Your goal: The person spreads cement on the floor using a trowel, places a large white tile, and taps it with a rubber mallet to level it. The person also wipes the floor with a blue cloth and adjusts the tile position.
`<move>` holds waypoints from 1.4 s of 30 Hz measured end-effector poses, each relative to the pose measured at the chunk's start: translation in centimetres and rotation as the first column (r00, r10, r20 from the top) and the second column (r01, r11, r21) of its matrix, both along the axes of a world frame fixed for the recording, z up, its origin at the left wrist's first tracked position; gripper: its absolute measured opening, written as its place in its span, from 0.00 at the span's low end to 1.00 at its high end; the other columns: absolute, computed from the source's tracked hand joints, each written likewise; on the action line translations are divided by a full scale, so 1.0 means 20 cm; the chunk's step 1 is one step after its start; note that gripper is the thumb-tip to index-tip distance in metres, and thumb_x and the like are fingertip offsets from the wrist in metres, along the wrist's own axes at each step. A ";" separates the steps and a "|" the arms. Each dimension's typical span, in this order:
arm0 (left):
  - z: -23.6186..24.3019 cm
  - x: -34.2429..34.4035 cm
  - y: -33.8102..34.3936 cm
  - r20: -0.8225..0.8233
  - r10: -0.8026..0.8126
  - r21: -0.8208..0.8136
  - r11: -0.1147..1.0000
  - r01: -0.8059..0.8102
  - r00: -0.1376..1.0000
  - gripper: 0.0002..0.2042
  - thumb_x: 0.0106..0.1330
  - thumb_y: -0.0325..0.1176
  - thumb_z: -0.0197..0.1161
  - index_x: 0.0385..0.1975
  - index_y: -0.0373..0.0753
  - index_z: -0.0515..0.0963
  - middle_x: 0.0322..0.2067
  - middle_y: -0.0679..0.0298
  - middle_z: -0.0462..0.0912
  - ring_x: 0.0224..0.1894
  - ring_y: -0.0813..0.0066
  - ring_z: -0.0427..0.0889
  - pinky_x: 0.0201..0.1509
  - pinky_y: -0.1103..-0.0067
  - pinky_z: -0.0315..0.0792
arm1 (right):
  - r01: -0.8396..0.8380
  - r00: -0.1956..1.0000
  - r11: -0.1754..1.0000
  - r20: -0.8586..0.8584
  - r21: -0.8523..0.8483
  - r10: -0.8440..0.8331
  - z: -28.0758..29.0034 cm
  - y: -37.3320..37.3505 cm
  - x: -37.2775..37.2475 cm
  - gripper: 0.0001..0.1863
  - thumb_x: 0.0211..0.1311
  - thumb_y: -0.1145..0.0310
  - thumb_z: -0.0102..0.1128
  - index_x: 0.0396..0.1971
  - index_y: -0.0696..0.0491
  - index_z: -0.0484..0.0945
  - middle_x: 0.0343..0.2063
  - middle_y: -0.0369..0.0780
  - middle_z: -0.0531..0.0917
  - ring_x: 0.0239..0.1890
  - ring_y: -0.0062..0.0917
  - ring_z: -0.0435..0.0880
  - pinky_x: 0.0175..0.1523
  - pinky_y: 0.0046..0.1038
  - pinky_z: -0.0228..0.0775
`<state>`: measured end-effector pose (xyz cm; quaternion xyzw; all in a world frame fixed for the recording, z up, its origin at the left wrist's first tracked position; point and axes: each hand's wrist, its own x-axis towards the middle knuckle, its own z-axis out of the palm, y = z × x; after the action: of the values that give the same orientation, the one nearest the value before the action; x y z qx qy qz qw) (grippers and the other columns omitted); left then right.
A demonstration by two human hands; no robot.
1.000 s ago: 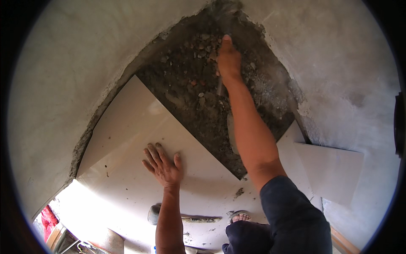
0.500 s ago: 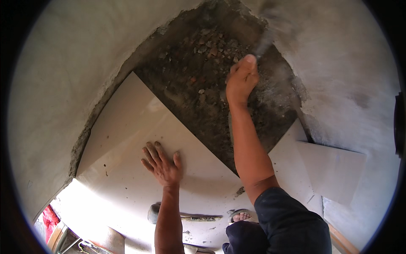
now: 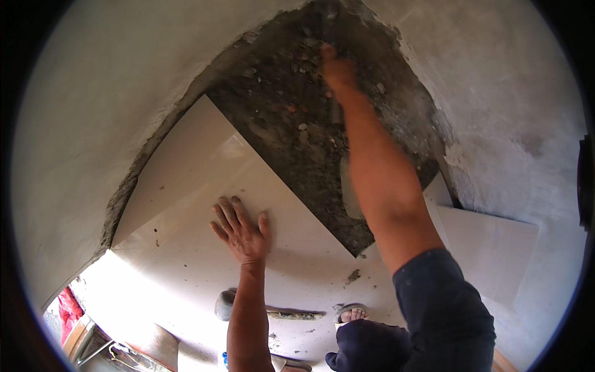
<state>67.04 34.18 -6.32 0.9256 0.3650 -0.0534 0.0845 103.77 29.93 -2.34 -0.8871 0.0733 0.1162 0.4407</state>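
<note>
My left hand point(image 3: 242, 232) lies flat on a large pale floor tile point(image 3: 198, 167), fingers spread, holding nothing. My right hand point(image 3: 338, 69) reaches far over a dark bed of mortar and rubble point(image 3: 285, 133), up toward the corner. It is closed around a blurred hand tool point(image 3: 326, 30) whose kind I cannot make out. Under my right forearm a flat grey blade point(image 3: 351, 195), like a trowel's, lies on the bed, partly hidden. Behind my left forearm a mallet point(image 3: 224, 305) with a grey head and mortar-smeared handle rests on the tiles.
Plastered walls point(image 3: 111, 111) with ragged lower edges meet at the far corner. At right a loose tile point(image 3: 489, 248) lies askew over other tiles. My sandalled foot point(image 3: 354, 314) stands near the mallet handle. A red cloth or bag point(image 3: 69, 310) and clutter sit at lower left.
My right hand, with the tool, has swung left and farther out, from beside the right wall toward the corner. My left hand stays flat on the tile.
</note>
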 end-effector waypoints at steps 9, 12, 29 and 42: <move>0.00 0.00 0.00 -0.035 -0.019 0.019 1.000 0.020 0.999 0.36 0.67 0.54 0.46 0.70 0.38 0.52 0.72 0.53 0.46 0.74 0.52 0.41 0.72 0.50 0.33 | 0.148 0.987 0.556 -0.089 0.818 -0.132 0.11 0.11 -0.35 0.38 0.65 0.32 0.40 0.34 0.60 0.71 0.20 0.39 0.72 0.17 0.26 0.74 0.19 0.31 0.70; -0.01 0.00 0.01 -0.029 -0.004 -0.036 0.999 0.003 1.000 0.36 0.67 0.56 0.44 0.68 0.36 0.55 0.71 0.50 0.48 0.74 0.49 0.41 0.71 0.48 0.32 | 0.349 0.799 0.156 -0.206 0.924 -0.565 0.28 0.48 -0.37 0.33 0.67 0.34 0.37 0.32 0.54 0.66 0.15 0.36 0.66 0.12 0.24 0.64 0.20 0.33 0.62; -0.07 -0.04 0.02 -0.079 -0.043 0.016 0.999 0.044 0.996 0.35 0.68 0.54 0.45 0.69 0.38 0.53 0.72 0.52 0.46 0.74 0.50 0.40 0.71 0.48 0.31 | 0.470 0.874 0.407 -0.477 0.783 -0.091 0.26 0.54 -0.58 0.35 0.68 0.35 0.35 0.32 0.58 0.68 0.18 0.38 0.69 0.13 0.23 0.66 0.19 0.28 0.67; -0.02 -0.02 0.01 -0.021 -0.027 -0.010 1.000 0.027 0.999 0.36 0.67 0.55 0.46 0.68 0.36 0.55 0.71 0.50 0.48 0.74 0.49 0.40 0.71 0.48 0.33 | 0.311 0.918 0.436 -0.150 0.844 -0.366 0.16 0.45 -0.62 0.31 0.70 0.38 0.35 0.18 0.51 0.64 0.12 0.36 0.65 0.11 0.22 0.66 0.16 0.27 0.65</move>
<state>66.69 34.34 -6.79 0.9294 0.3531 -0.0662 0.0845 91.32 38.85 0.91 -0.5232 0.1701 0.0217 0.8348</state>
